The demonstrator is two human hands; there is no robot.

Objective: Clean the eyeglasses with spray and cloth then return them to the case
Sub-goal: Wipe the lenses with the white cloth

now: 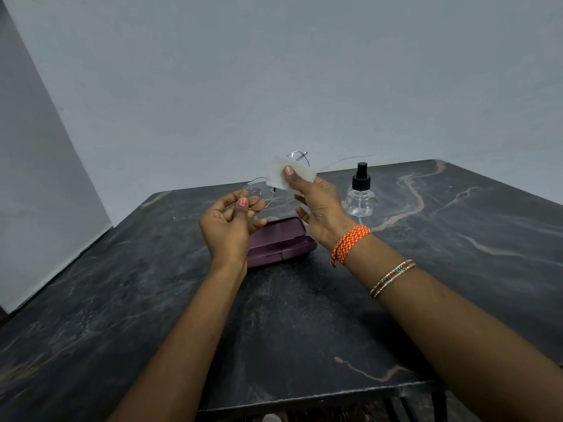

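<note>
Room: plain grey-white walls meet in a corner at the left, with a matte and even surface.
Surface: dark marble-like table, smooth, with thin pale and rust-coloured veins; its near edge looks rough and chipped.
Eyeglasses: thin metal wire frame with round clear lenses, held up in the air above the table, between the two hands; small droplets show on the left lens, and one thin temple arm reaches out to the right.
Cloth: small white rectangle, soft and thin, folded over the right lens of the frame.
Case: purple hard case, oblong with rounded corners and a matte skin, lying on the table under the hands; I cannot tell if its lid is fully closed.
Spray bottle: clear plastic bottle with a wide round base and a black pump top, standing upright on the table just right of the right hand.
Left hand: left hand pinches the rim of the left lens between thumb and curled fingers; the thumbnail is painted pink.
Right hand: right hand pinches the cloth against the lens, thumb in front and the other fingers behind it, partly hidden.
Wrist: woven orange cord and a beaded bangle sit on the right forearm.
</note>
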